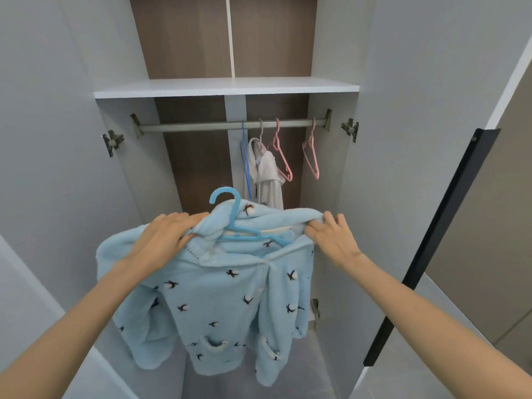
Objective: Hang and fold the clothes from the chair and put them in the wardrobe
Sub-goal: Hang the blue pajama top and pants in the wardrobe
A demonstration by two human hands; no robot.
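Observation:
A fluffy light-blue jacket [213, 306] with a small bird pattern hangs in front of the open wardrobe on a blue plastic hanger [234, 223], whose hook sticks up above the collar. My left hand [164, 237] grips the jacket's left shoulder and collar. My right hand [331, 237] pinches the right shoulder edge. Both hold the garment up below the metal rail [201, 126].
On the rail hang a white garment [266, 174], an empty blue hanger [245, 162] and two empty pink hangers [280, 156]. A white shelf [224, 87] sits above the rail. The wardrobe doors stand open at both sides; a dark door edge [431, 249] is at right.

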